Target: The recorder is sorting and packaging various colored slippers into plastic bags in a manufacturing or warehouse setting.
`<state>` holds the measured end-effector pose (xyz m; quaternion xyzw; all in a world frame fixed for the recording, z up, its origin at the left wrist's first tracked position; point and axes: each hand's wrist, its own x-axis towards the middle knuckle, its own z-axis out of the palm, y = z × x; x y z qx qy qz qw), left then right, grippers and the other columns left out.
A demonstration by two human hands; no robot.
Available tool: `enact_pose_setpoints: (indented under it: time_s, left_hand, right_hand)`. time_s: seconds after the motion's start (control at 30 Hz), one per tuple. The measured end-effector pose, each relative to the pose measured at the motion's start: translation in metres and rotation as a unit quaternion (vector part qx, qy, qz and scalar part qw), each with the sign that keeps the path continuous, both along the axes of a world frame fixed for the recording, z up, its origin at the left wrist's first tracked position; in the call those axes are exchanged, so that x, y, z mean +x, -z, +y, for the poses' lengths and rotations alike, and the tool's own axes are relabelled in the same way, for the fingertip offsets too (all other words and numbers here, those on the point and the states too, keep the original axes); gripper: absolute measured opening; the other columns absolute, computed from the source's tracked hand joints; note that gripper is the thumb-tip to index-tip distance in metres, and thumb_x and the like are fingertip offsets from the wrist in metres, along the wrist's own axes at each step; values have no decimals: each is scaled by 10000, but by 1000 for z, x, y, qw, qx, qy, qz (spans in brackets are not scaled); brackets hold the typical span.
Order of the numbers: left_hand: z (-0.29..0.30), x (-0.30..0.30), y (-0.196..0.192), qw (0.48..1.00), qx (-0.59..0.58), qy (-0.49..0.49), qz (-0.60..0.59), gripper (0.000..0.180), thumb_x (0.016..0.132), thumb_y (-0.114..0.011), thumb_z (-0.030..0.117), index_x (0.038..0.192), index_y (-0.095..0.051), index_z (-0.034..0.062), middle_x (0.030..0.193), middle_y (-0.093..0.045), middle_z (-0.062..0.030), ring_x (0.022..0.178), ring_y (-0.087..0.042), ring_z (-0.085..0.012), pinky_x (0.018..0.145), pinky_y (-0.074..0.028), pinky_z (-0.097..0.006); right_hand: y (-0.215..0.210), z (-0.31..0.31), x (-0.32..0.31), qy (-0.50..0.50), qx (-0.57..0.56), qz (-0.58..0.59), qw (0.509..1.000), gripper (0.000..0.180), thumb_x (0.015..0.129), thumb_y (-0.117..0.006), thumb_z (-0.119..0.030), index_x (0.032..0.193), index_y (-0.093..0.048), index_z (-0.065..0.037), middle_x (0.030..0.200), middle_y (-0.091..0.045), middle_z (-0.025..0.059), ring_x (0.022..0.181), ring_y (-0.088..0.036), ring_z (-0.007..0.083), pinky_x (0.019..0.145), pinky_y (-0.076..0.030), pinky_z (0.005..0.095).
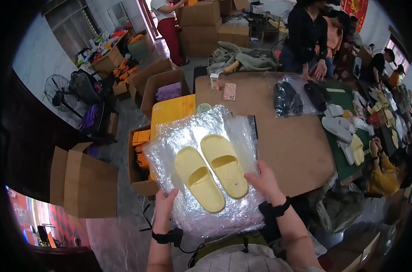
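Observation:
Two pale yellow slide slippers, the left one and the right one, lie side by side on a stack of shiny clear plastic bags. Their toes point away from me. At the stack's near left edge is my left hand, thumb and forefinger apart, its other fingers mostly hidden. My right hand is beside the heel of the right slipper. Its thumb reaches to that slipper's edge, and the forefinger points away, spread from the thumb. Each wrist wears a black strap.
A brown tabletop extends right, with a pink phone and small box. Left are a yellow stool-like surface and open cartons. Across the table, a person's hands are near bagged dark slippers. Others sit right.

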<state>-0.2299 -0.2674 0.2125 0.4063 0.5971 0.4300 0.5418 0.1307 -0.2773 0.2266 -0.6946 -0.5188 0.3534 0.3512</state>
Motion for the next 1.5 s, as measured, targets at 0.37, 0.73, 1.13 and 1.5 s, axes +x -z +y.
enact_pose_setpoints:
  time_s: [0.37, 0.73, 1.13, 1.5]
  left_hand:
    - [-16, 35, -21, 1000, -7, -17, 21, 387, 921, -641, 78, 1285, -553, -20, 1143, -661, -88, 957, -627, -140, 798, -500, -281]
    - [-40, 208, -46, 979, -91, 108, 147, 278, 944, -663, 174, 1098, -552, -29, 857, -622, -43, 711, -544, -87, 578, -436, -270]
    - [-10, 452, 139, 990, -26, 129, 42, 418, 924, -628, 154, 1242, -486, -78, 1127, -615, -265, 1025, -632, -332, 890, -494, -432]
    - [-24, 440, 115, 936, -13, 304, 176, 1000, 890, -702, 468, 1534, -152, -66, 1585, -199, -305, 1480, -236, -407, 1202, -236, -447]
  right_hand:
    - [26, -28, 4, 54, 73, 42, 995, 465, 854, -682, -128, 1280, -534, -14, 1075, -684, 214, 970, -680, 341, 812, -530, 403]
    - [53, -89, 175, 135, 57, 131, 981, 458, 844, -689, -82, 1265, -541, 18, 1126, -653, 125, 1061, -592, 184, 914, -483, 322]
    - [184, -62, 406, 192, -7, 14, 981, 584, 775, -723, -94, 1311, -538, 48, 1203, -651, 178, 1129, -609, 246, 968, -477, 354]
    - [190, -6, 363, 245, 154, -371, 883, 440, 801, -727, -95, 1201, -568, -6, 1122, -618, 203, 1079, -583, 372, 915, -492, 425]
